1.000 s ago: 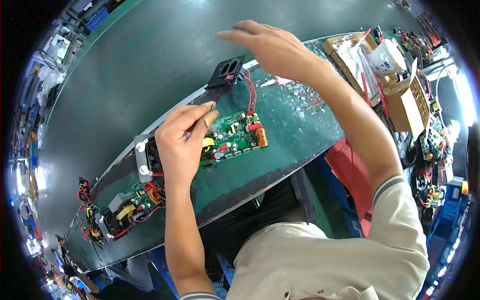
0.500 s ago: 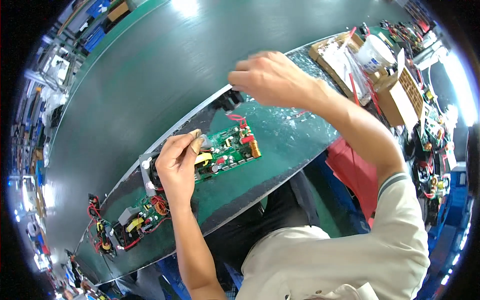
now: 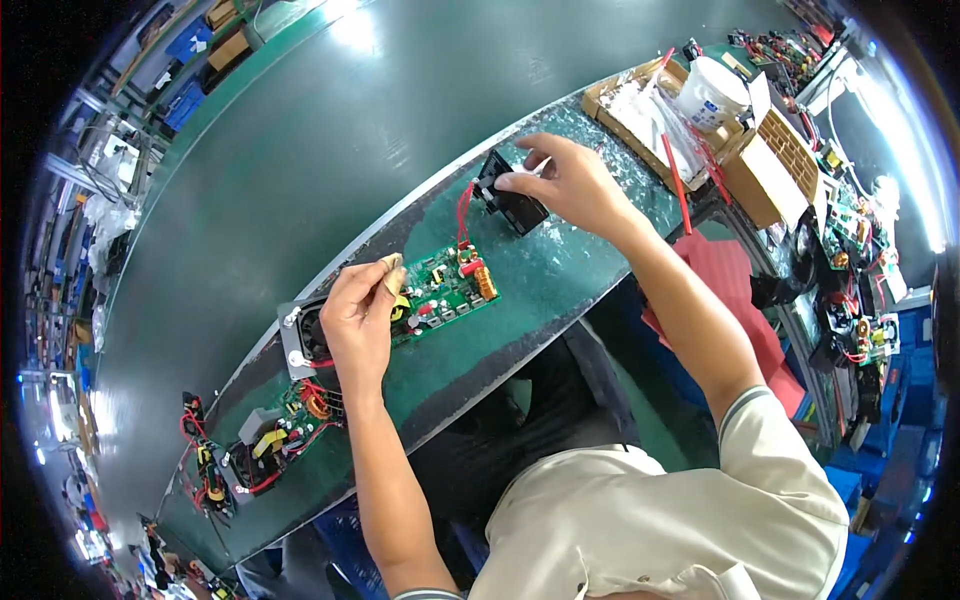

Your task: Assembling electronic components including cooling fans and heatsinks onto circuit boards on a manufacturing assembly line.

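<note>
Two hands at work on the green tabletop point(image 3: 520, 320). My left hand point(image 3: 358, 320) rests on the left end of the green circuit board point(image 3: 450, 290), grip closed, pinching a small tan piece point(image 3: 392, 270) between thumb and fingers at the board's edge. My right hand point(image 3: 570, 185) is up and to the right, grip closed on the black fan block point(image 3: 512, 195), which sits tilted near the tabletop's far edge; red wires point(image 3: 463, 210) run from it down to the board. Just left of my left hand lies a grey fan housing point(image 3: 300, 335). Further left, a second wired board point(image 3: 270, 440) lies well apart. Open tabletop between board and near edge. Cardboard trays point(image 3: 760, 160) crowd the right end.
</note>
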`<state>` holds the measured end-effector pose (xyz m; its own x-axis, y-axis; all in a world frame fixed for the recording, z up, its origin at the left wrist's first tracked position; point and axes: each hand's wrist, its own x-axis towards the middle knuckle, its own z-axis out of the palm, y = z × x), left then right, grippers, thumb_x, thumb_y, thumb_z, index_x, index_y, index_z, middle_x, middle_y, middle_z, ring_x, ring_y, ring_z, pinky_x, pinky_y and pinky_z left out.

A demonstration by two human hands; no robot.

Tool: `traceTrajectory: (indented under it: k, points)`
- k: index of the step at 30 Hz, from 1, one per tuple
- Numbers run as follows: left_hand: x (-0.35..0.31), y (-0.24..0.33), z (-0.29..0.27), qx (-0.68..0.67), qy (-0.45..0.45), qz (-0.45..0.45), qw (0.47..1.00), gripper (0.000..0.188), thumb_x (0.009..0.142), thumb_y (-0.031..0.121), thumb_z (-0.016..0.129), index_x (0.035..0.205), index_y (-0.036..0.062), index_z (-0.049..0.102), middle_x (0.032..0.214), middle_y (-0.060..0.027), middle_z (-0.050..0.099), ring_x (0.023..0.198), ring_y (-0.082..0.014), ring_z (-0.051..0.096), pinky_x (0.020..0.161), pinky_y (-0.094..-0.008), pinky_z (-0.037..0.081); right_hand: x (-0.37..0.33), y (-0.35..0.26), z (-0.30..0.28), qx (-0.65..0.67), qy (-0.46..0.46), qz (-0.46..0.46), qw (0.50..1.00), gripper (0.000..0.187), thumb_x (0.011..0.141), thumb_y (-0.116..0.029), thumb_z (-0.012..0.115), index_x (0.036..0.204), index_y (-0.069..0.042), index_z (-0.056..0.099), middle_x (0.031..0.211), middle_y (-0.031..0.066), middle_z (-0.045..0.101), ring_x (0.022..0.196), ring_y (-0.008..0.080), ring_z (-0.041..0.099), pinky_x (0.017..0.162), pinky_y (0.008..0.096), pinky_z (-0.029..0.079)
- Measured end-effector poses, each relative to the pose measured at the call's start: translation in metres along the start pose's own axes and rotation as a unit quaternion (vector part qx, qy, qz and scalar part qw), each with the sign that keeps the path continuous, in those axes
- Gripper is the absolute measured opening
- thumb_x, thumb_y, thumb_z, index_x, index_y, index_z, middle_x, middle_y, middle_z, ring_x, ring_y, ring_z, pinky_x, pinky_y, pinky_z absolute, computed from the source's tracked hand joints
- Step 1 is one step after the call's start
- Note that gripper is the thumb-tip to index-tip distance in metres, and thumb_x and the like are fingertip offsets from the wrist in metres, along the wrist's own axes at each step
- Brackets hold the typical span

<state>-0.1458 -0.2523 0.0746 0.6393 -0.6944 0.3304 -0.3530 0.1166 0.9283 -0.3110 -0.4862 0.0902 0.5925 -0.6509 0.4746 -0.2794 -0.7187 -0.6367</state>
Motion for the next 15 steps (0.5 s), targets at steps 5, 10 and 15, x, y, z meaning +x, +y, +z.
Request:
traceTrajectory:
  k: [5,10,15]
  points:
    - [-0.002,0.005,0.001,0.048,0.005,0.007,0.999,0.016,0.086,-0.002,0.071,0.101,-0.0028,0.071,0.09,-0.004,0.066,0.077,-0.0071,0.06,0.067,-0.0208,0.048,0.053,-0.017,0.002,-0.103,-0.224,0.079,0.966,0.06,0.082,-0.055,0.068,0.099,0.003,0.071,0.085,0.0207,0.07,0.08,0.0323,0.067,0.073,0.0406,0.052]
    - [-0.005,-0.011,-0.005,0.0,0.03,-0.016,0.999,0.017,0.083,0.001,0.072,0.101,-0.0006,0.073,0.083,-0.0044,0.067,0.07,-0.0077,0.058,0.064,-0.022,0.046,0.091,-0.023,0.032,-0.208,-0.453,0.062,0.865,0.047,0.084,-0.042,0.067,0.087,0.005,0.07,0.074,0.0197,0.068,0.069,0.0311,0.068,0.065,0.0404,0.052]
    - [-0.007,-0.007,-0.011,0.013,0.014,-0.037,0.999,0.016,0.086,0.0,0.07,0.101,-0.0027,0.071,0.095,-0.0049,0.068,0.085,-0.0095,0.063,0.075,-0.0226,0.049,0.081,-0.056,0.037,-0.132,-0.328,-0.018,0.935,0.03,0.08,-0.028,0.068,0.089,0.0,0.072,0.074,0.0172,0.069,0.067,0.0296,0.066,0.068,0.0373,0.053]
